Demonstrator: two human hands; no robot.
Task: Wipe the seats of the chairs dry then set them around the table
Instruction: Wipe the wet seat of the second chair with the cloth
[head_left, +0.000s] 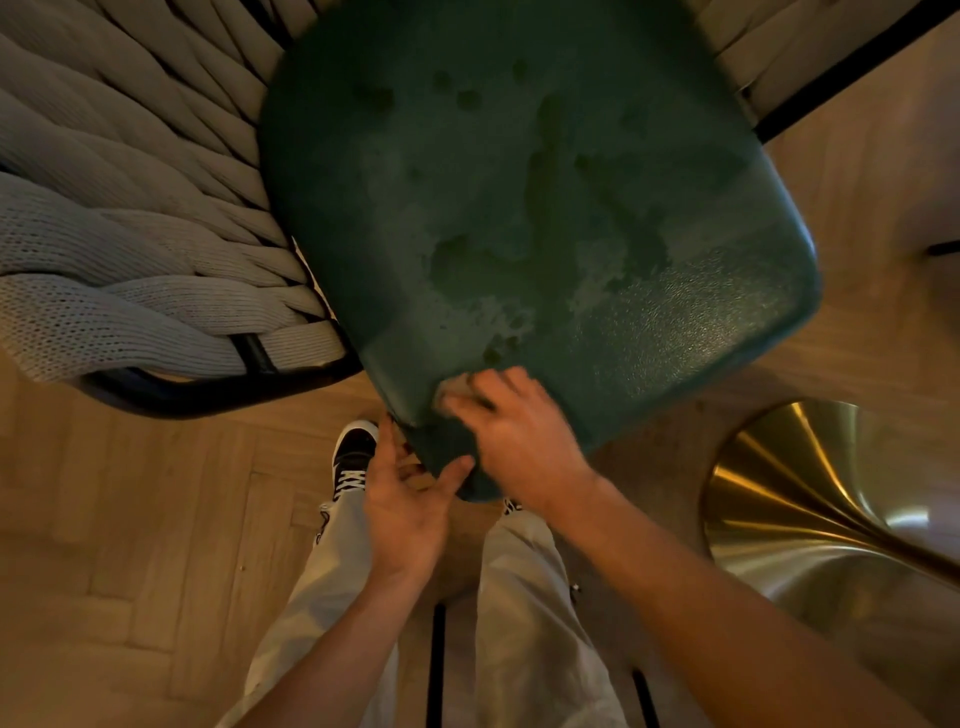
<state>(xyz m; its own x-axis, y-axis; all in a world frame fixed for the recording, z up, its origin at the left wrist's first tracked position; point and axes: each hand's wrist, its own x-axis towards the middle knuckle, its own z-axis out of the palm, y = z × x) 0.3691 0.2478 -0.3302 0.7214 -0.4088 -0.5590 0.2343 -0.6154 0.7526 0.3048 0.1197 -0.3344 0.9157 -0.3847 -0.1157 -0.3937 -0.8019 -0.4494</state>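
1. Nearest us, our left hand (410, 512) holds the near corner of the green seat (530, 208), thumb on top, grip curled under its edge.
2. Our right hand (514, 431) presses a small pale cloth (453, 387) onto that corner, grip grasping it.
3. Beyond, the pebbled seat shows dark wet blotches; woven chair back (130, 208) behind.
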